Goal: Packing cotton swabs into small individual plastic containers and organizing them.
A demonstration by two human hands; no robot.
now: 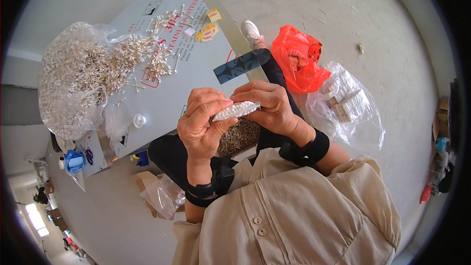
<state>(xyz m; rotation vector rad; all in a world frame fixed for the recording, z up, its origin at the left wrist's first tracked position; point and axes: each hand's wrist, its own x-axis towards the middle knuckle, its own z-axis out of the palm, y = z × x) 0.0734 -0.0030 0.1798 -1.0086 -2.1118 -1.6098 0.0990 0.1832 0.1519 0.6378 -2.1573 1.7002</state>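
Between my two hands is a small clear bag of cotton swabs (235,111), its white tips packed close together and facing up. My left hand (200,120) grips the bag's left end, thumb below and fingers above. The other end is pinched by my right hand (271,107), near the plastic edge. Under the hands, between my legs, sits a container of loose cotton swabs (241,136), partly hidden by my fingers. At left on the table, a large clear bag of loose cotton swabs (73,83) spills more swabs (159,61) across the surface.
The table (132,132) has a metallic sheet top. On it lie small yellow packets (208,32) and a white round cap (140,120). On the floor at right are a red plastic bag (299,59) and a clear bag of packs (348,98). A cardboard box (147,181) stands lower left.
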